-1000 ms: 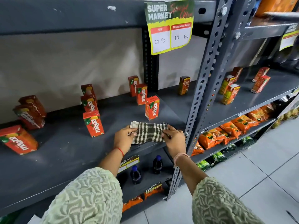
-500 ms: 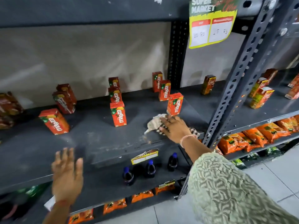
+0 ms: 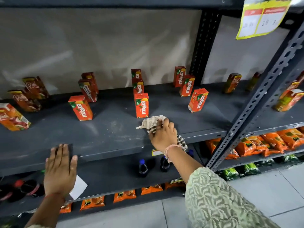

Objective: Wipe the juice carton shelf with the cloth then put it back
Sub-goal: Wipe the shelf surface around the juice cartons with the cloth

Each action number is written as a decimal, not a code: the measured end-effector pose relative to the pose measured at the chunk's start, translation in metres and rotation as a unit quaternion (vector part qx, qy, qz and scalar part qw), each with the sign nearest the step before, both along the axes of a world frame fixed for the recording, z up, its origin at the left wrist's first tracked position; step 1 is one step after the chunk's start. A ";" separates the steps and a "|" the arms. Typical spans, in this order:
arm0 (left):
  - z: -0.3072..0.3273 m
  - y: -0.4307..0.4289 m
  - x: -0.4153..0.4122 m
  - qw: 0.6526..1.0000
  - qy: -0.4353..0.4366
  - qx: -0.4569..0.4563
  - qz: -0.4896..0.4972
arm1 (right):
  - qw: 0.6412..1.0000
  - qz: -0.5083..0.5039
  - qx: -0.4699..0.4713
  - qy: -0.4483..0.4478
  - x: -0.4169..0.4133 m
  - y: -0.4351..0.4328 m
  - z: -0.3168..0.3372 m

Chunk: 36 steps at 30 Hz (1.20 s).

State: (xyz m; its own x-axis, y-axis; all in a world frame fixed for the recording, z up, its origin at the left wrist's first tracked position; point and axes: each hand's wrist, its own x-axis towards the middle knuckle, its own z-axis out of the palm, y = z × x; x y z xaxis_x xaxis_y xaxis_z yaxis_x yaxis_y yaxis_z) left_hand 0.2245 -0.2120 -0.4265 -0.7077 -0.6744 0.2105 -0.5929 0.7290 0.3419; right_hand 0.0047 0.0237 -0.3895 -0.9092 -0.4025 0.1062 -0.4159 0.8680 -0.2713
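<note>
The dark grey juice carton shelf runs across the middle of the view, dusty with pale specks near its front. My right hand presses a checked cloth flat on the shelf, just in front of an upright orange Maaza carton. Part of the cloth hangs over the front edge by my wrist. My left hand is flat and open, its fingers resting on the shelf's front edge at the left, holding nothing.
Several more juice cartons stand spaced over the shelf, some dark red ones at the far left. A perforated metal upright slants at the right. Dark bottles stand on the shelf below, orange snack packs at the right.
My left hand let go of the cloth and moved left to the shelf's front edge. My right hand slid the bunched cloth leftward along the shelf. The view swung left.
</note>
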 end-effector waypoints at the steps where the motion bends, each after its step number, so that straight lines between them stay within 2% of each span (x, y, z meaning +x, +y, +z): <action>1: 0.001 -0.001 0.001 1.000 0.003 0.004 -0.006 | 1.000 0.006 0.004 -0.008 -0.003 0.003 0.002; 5: 0.006 -0.013 0.016 1.000 0.015 0.021 0.003 | 0.996 -0.082 0.032 0.018 -0.011 0.022 0.008; 7: 0.007 -0.029 0.027 0.999 0.007 0.022 0.024 | 0.996 -0.085 0.012 0.020 0.004 0.014 0.005; 11: 0.006 -0.064 0.046 0.998 -0.016 0.025 0.051 | 1.000 0.018 0.004 0.004 0.049 -0.046 -0.003; 15: 0.012 -0.080 0.048 0.998 -0.026 0.032 0.039 | 0.996 0.089 -0.015 -0.028 0.054 -0.088 0.005; 20: 0.016 -0.091 0.045 0.999 -0.023 0.037 0.025 | 0.998 0.035 -0.027 -0.035 0.041 -0.108 0.011; 23: 0.017 -0.104 0.055 0.999 -0.015 0.036 0.028 | 0.999 0.044 -0.020 -0.024 0.040 -0.121 0.012; 27: 0.012 -0.130 0.077 0.999 -0.020 0.035 0.036 | 0.986 0.168 0.002 -0.016 0.079 -0.153 0.005; 29: 0.012 -0.139 0.085 0.999 -0.021 0.037 0.033 | 0.978 0.198 -0.047 -0.041 0.092 -0.159 0.004; 31: 0.012 -0.150 0.091 0.999 -0.017 0.034 0.033 | 0.983 0.120 -0.124 -0.064 0.080 -0.151 0.009; 32: 0.012 -0.156 0.096 0.999 -0.015 0.034 0.036 | 0.991 0.061 -0.116 -0.037 0.069 -0.144 0.012; 34: 0.012 -0.171 0.107 0.998 -0.017 0.035 0.040 | 0.998 -0.048 -0.039 0.016 0.051 -0.130 0.015; 36: 0.011 -0.183 0.116 0.998 -0.022 0.034 0.041 | 0.997 -0.067 0.013 0.028 0.057 -0.133 0.013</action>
State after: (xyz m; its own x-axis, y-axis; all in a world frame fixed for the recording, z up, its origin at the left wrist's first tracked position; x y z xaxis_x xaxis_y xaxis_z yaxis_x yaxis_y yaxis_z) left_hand 0.3409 -0.3950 -0.4155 -0.6573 -0.7420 0.1320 -0.6651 0.6535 0.3613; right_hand 0.0615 -0.1090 -0.3765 -0.9481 -0.2802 0.1503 -0.3091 0.9233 -0.2281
